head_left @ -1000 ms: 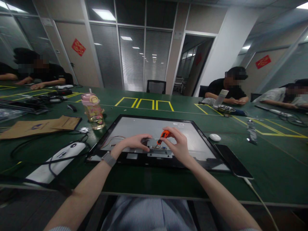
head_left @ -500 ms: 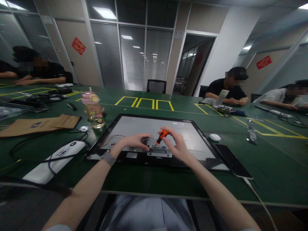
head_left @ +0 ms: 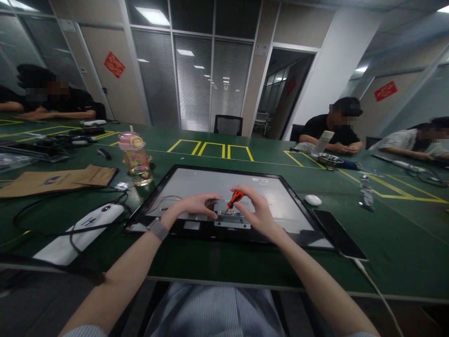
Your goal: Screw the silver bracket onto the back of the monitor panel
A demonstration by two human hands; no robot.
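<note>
A black-framed monitor panel (head_left: 280, 206) lies face down on the green table, its grey metal back up. Near its front edge sits a small metal circuit cover (head_left: 231, 219). My right hand (head_left: 256, 210) is closed on a small orange-handled screwdriver (head_left: 234, 198), whose tip points down at the cover. My left hand (head_left: 196, 206) rests on the panel just left of the cover, fingers curled against it. A grey watch band circles my left wrist. Thin coloured wires (head_left: 164, 202) run across the panel to the left of my hand.
A pink drink bottle (head_left: 135, 159) stands left of the panel, beside brown paper bags (head_left: 59, 180). A white device with black cables (head_left: 80, 231) lies at front left. A white mouse (head_left: 313, 200) and a black phone (head_left: 338, 234) lie to the right. Other people sit around the table.
My right hand has turned the screwdriver slightly and its handle has shifted a little left. My left hand stays in place on the panel.
</note>
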